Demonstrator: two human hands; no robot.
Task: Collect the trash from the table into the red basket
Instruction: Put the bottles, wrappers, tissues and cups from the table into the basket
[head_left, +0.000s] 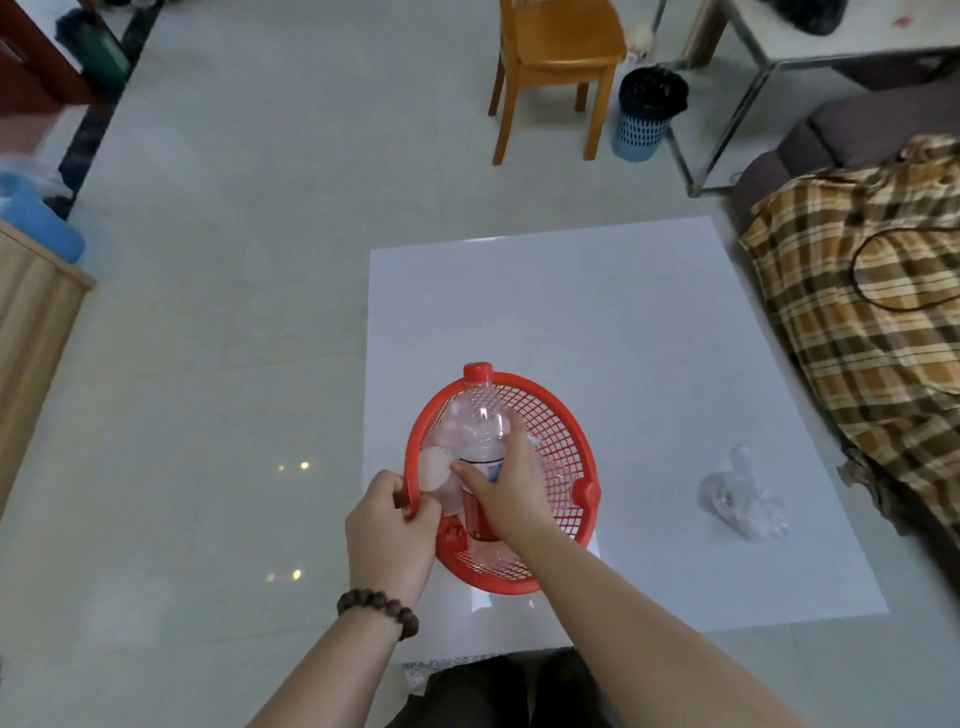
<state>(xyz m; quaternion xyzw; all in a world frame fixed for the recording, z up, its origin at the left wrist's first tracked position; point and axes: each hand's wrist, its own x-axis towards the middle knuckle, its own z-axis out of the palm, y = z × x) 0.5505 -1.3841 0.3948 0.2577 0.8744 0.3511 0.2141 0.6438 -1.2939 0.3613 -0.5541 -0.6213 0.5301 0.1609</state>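
The red basket (558, 431) is gripped at its left rim by the left hand (388, 535), whose fingers are curled shut around the edge, a beaded bracelet (378, 609) being worn on that wrist. A pale rounded item inside the basket is partly hidden and cannot be identified. The clear plastic bottle (480, 431), red-capped, is clasped around its middle by the right hand (506, 486) and lies in the basket, cap over the far rim; its label is largely covered and unreadable. Crumpled clear plastic (743, 496) lies on the white table (597, 322), well apart to the right.
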